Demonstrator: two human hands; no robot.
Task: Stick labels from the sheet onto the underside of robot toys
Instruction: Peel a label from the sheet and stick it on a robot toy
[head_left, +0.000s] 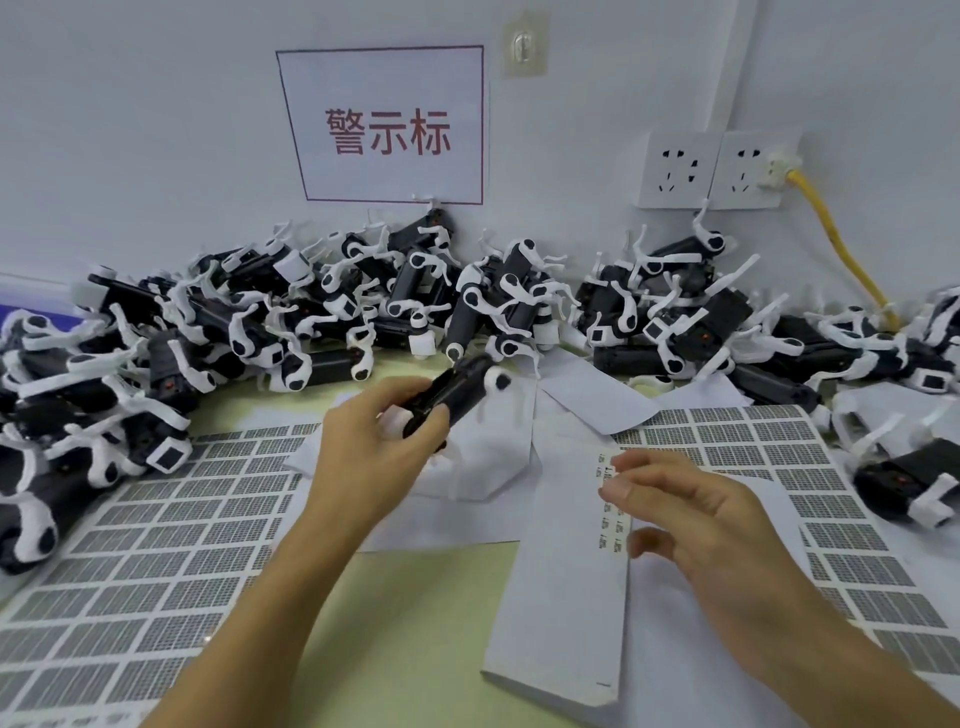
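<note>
Hands come first, nearest to us, reaching over a pale green counter (431, 613) covered with paper. Our right hand (691, 519) hovers over a narrow white label strip (597, 525) that carries a few small printed labels along its right edge. The thumb and forefinger fingers (621, 488) of this hand are drawn together at the strip's upper end; they seem to pinch a tiny label (612, 472), though motion blur keeps us from being sure. Large sheets of grey printed labels (171, 545) lie to either side.

A little farther off, our left hand (369, 441) grips one robot toy (457, 389), a black body with white parts, lifted above loose white backing paper (483, 457). Its fingers curl round the near end of the toy.

We judge the step in hand to be peeling a label, with the toy ready to receive it. The next move calls for turning the toy's underside towards the right hand and pressing the label flat on it, without creasing.

Beyond, a great pile of black-and-white toys (363, 301) lies heaped against the wall. Above it hang a white sign with red characters (387, 130), two wall sockets (711, 169) and a yellow cable (836, 249).
</note>
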